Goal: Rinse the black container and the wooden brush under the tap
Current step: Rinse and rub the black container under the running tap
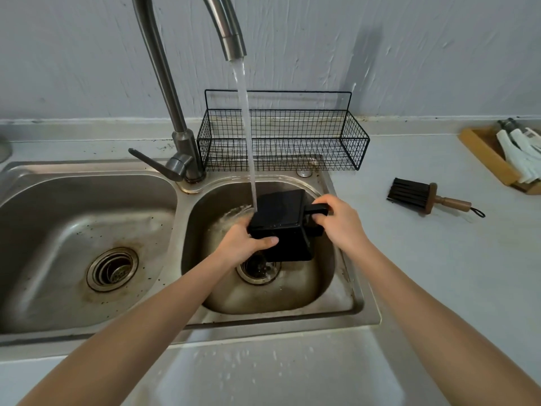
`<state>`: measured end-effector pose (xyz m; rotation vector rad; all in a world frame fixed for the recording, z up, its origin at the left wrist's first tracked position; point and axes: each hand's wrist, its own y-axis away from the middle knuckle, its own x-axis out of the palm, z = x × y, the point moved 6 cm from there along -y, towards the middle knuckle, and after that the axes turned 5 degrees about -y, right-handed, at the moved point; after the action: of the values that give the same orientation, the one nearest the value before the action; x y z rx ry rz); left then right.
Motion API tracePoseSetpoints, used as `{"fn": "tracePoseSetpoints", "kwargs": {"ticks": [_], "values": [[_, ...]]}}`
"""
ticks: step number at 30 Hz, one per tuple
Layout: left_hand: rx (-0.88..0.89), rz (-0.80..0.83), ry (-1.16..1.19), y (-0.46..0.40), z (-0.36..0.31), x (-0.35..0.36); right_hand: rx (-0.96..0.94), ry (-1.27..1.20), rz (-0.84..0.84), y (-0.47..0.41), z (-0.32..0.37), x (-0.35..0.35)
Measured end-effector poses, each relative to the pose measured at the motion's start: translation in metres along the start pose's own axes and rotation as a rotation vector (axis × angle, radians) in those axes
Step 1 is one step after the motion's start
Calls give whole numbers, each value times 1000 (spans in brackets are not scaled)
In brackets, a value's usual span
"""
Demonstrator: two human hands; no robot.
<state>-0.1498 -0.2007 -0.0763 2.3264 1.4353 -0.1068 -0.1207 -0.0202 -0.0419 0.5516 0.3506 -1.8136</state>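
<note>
Open desk (439,259) right of the sink, broken only by the wooden brush (424,199) lying flat and a wooden tray (483,148) at the far right edge. Behind the right basin (328,273), a black wire basket (281,142) against the wall. Above, the tap (225,30) arching over, its stream falling onto the black container (281,227) filling mid-basin. Left basin (58,230) open.

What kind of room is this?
Probably a kitchen: a steel double sink with a tall running tap, a wire rack behind it, and a countertop alongside.
</note>
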Motion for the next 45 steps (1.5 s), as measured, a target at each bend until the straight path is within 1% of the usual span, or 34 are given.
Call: {"fn": "tracePoseSetpoints", "kwargs": {"ticks": [8,20,23,26,29,32,35,39,43,45], "values": [[-13,1,1,5,-11,11,5,-14,-29,4,-3,-17],[14,-66,-58,10,-33,21,11,-86,-92,2,-5,-38],[48,-108,-65,6,-49,21,28,-129,-104,-4,1,-49],[102,-182,-61,-1,-74,20,12,-221,-128,-17,13,-67],[174,-274,-38,-10,-107,17,-46,-253,-172,-38,33,-89],[255,-356,9,-28,-144,17,-134,-283,-253,-69,56,-115],[292,-433,60,-52,-176,19,-183,-269,-306,-105,72,-135],[258,-526,71,-96,-195,20,-222,-218,-271,-154,80,-144],[179,-564,-30,-138,-190,21,-190,-75,-200,-193,67,-138],[128,-570,-141,-154,-186,21,-153,12,-163,-208,56,-131]]}}
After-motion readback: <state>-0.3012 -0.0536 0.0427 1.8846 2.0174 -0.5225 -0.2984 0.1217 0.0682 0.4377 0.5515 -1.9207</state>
